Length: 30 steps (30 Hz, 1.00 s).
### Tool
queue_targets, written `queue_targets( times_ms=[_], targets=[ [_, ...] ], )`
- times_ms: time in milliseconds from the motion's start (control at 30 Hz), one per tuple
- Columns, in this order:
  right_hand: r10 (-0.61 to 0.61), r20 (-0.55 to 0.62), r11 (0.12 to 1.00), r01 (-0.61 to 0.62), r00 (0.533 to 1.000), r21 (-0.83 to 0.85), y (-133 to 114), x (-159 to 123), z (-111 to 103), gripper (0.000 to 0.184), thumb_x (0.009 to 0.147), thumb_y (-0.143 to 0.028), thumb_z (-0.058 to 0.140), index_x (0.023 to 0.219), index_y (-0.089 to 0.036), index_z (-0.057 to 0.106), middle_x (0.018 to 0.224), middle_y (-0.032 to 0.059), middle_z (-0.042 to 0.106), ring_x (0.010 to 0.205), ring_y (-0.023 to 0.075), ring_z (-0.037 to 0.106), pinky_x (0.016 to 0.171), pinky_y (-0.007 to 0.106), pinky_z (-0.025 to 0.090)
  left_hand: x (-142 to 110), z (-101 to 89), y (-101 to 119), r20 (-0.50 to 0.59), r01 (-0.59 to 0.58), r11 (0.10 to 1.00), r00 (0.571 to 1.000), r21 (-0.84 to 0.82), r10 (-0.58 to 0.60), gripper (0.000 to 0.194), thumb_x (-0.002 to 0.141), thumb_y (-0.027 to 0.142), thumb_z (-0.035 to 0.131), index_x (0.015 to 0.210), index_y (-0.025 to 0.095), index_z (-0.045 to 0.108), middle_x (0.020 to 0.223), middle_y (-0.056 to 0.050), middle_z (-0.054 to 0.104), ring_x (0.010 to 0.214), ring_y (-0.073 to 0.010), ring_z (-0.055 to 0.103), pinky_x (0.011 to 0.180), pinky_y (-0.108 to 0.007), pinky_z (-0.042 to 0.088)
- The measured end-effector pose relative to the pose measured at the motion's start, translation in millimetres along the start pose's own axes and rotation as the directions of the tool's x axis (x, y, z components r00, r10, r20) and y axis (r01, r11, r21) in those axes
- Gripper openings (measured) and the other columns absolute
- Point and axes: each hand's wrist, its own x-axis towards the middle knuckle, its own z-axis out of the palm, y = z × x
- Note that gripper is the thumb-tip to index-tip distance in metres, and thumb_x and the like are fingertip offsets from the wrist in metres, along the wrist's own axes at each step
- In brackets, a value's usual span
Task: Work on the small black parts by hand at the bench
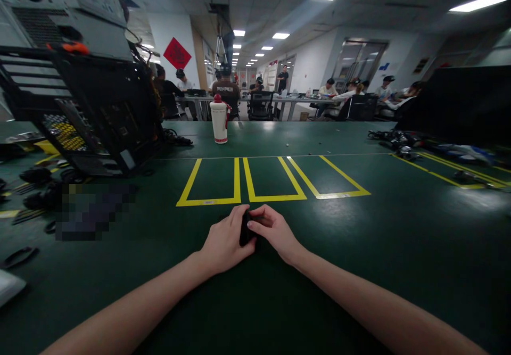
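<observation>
A small dark object (245, 231) sits between my two hands, just in front of the middle yellow-taped box; its kind I cannot make out. My left hand (225, 238) is curled around its left side, with the thumb low and the fingers over the top. From the right, my right hand (275, 232) pinches at the same object with thumb and forefinger. Both hands are low over the green table (223, 312), and they cover most of what they hold.
Yellow tape (209, 202) marks several boxes on the table. Behind them stands a white cup (219, 121) with a red lid. An open computer case (99, 115) and cables (43, 192) are at left. A black monitor (463, 99) and more cables (403, 145) are at right. People sit beyond.
</observation>
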Motion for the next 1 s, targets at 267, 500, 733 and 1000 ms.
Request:
queue_targets(
  times_ms=[267, 500, 733, 1000],
  targets=[
    [0.044, 0.044, 0.995, -0.048, 0.998, 0.087, 2, 2, -3, 0.043, 0.067, -0.017, 0.062, 0.107, -0.019, 0.047, 0.111, 0.0036, 0.052, 0.106, 0.0160, 0.048, 0.095, 0.035, 0.037, -1, -0.2, -14, 0.036, -0.141, 0.988, 0.990, 0.059, 0.139, 0.069, 0.076, 0.027, 0.052, 0.127, 0.024, 0.007, 0.131, -0.008, 0.031, 0.112, -0.0214, 0.043, 0.086, -0.038, 0.042],
    [0.094, 0.071, 0.993, -0.099, 0.993, 0.071, -2, 2, -7, 0.040, 0.068, -0.016, 0.060, 0.107, -0.019, 0.049, 0.105, 0.0032, 0.056, 0.099, 0.0160, 0.053, 0.090, 0.036, 0.041, 4, -7.5, -17, 0.107, -0.151, 0.988, 0.983, 0.040, 0.146, 0.073, 0.076, 0.032, 0.054, 0.129, 0.025, 0.003, 0.123, -0.007, 0.044, 0.108, -0.0212, 0.048, 0.086, -0.039, 0.043],
    [0.051, 0.049, 0.997, -0.054, 0.997, 0.061, -1, 4, -7, 0.041, 0.066, -0.016, 0.062, 0.105, -0.019, 0.049, 0.106, 0.0028, 0.056, 0.102, 0.0162, 0.052, 0.092, 0.037, 0.039, 7, -6.6, -17, 0.046, -0.218, 0.963, 0.976, 0.160, 0.213, 0.074, 0.075, 0.031, 0.056, 0.130, 0.022, 0.006, 0.117, -0.006, 0.047, 0.094, -0.0188, 0.052, 0.080, -0.033, 0.044],
    [0.019, 0.068, 0.997, -0.024, 0.998, 0.075, 3, 10, -9, 0.040, 0.065, -0.015, 0.063, 0.102, -0.018, 0.049, 0.107, 0.0031, 0.055, 0.103, 0.0156, 0.051, 0.095, 0.036, 0.037, 7, -2.5, -22, -0.011, -0.218, 0.976, 0.976, 0.015, 0.218, 0.070, 0.074, 0.026, 0.057, 0.128, 0.025, 0.013, 0.123, -0.004, 0.042, 0.106, -0.0178, 0.045, 0.090, -0.034, 0.038]
  ],
)
